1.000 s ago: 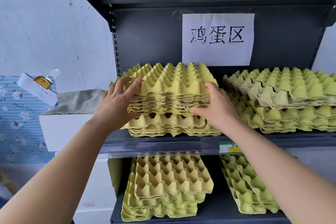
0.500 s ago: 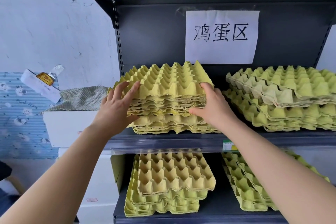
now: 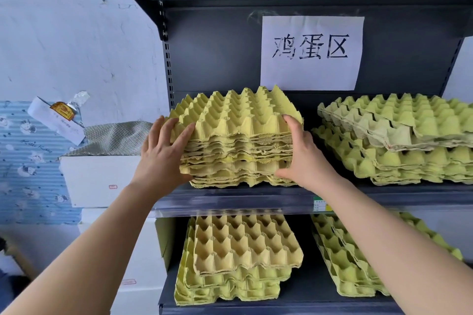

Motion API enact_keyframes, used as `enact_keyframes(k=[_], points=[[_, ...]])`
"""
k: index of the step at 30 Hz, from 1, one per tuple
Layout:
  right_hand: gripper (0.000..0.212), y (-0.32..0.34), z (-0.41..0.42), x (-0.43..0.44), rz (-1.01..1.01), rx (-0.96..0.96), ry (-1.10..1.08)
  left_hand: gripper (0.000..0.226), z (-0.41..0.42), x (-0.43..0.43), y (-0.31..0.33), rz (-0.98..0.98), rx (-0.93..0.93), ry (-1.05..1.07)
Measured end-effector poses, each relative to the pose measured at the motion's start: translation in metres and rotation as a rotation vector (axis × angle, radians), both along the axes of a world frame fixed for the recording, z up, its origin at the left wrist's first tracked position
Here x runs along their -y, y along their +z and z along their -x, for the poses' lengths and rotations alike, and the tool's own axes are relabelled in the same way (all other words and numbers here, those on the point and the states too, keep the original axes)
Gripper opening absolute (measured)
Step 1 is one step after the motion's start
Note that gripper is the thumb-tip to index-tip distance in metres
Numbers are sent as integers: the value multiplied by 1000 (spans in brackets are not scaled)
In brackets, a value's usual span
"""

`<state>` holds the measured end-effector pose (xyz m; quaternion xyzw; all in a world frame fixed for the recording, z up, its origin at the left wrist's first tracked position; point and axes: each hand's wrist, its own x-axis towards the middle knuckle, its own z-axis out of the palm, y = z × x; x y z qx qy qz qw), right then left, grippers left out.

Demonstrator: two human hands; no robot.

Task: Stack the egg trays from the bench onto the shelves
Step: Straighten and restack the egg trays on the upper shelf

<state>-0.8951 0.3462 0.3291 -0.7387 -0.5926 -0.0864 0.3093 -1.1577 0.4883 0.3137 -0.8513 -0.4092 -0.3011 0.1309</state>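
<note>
1. Head view, the task's thing: a yellow egg-tray stack (image 3: 238,140) sits on the left part of the upper shelf (image 3: 230,201), its bottom trays resting on the shelf board, just below a white paper sign (image 3: 312,54) with handwritten characters.
2. Head view, left hand (image 3: 163,153): the fingers are spread over the stack's top left corner and the thumb presses its lower left edge, so the hand clamps that side.
3. Head view, right hand (image 3: 304,158): the fingers hook over the top right edge, with the thumb low against the front right corner, gripping that side. The fingertips are hidden behind the cardboard peaks, so how far they reach is unclear.
4. Head view, neighbours: a greener tray stack (image 3: 399,140) lies on the same shelf to the right, near but apart from the held one.
5. Head view, below: the lower shelf (image 3: 281,307) carries a yellow pile (image 3: 240,258) on the left and a tilted green pile (image 3: 358,263) on the right.
6. Head view, left of the rack: white boxes (image 3: 97,179) stand stacked, with a grey mesh cloth (image 3: 115,138) on top.
</note>
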Motion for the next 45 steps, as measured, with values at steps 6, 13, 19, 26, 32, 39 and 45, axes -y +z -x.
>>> enact_keyframes(k=[6, 13, 19, 26, 32, 39, 45], points=[[131, 0, -7, -1, 10, -6, 19, 111, -4, 7, 14, -1, -6, -37], [129, 17, -19, 0, -45, -79, 53, 110, -11, 9, 54, -29, -57, -63], [117, 34, -26, 5, -55, -79, 56, 108, -18, 16, 58, -45, -11, -56], [111, 41, -41, 18, -86, -68, 13, 104, -36, 22, 50, -97, 34, -89], [119, 23, -41, 18, 18, -39, 10, 113, -41, 18, 30, -5, -67, -40], [110, 20, -40, 17, -52, -222, 91, 109, -39, 19, 20, 91, 186, -90], [85, 33, -48, 5, -47, -526, -11, 108, -37, 10, 27, 417, 424, -52]])
